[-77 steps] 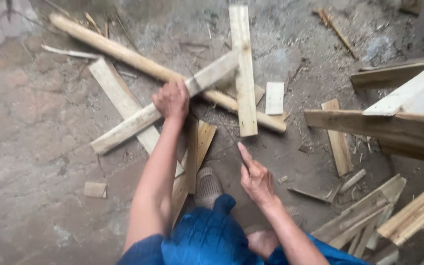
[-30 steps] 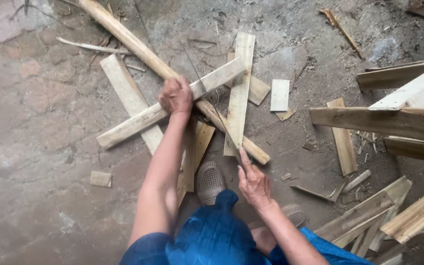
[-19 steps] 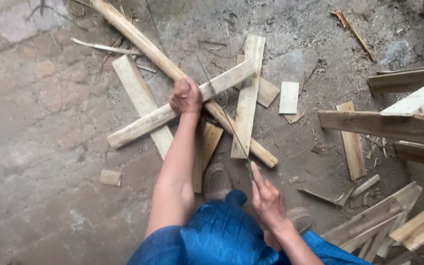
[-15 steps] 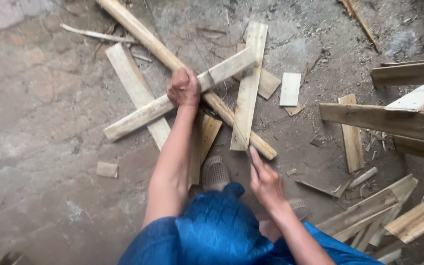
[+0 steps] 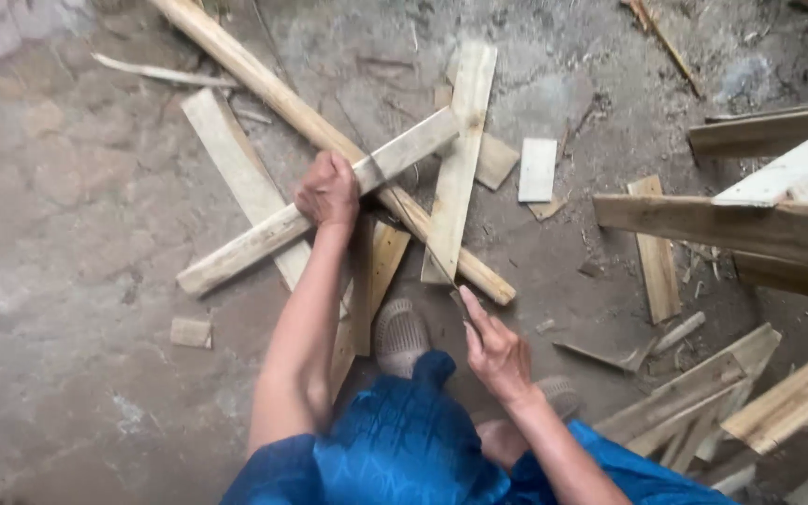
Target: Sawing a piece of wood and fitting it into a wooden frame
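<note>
Head view. The left hand (image 5: 329,190) is clamped on a pale slat (image 5: 315,203) that runs from 8 o'clock to 2 o'clock across the concrete floor (image 5: 58,215). The slat crosses over a round pole (image 5: 329,145) lying from 11 o'clock to 5 o'clock, and its upper end meets an upright board (image 5: 458,164). The right hand (image 5: 497,353) is closed around a thin dark tool (image 5: 460,304), index finger extended, its tip just beside the pole's lower end. A grey shoe (image 5: 400,334) stands between the forearms. Loose planks (image 5: 731,229) lie at 3 o'clock; a small block (image 5: 190,331) lies at 8 o'clock.
</note>
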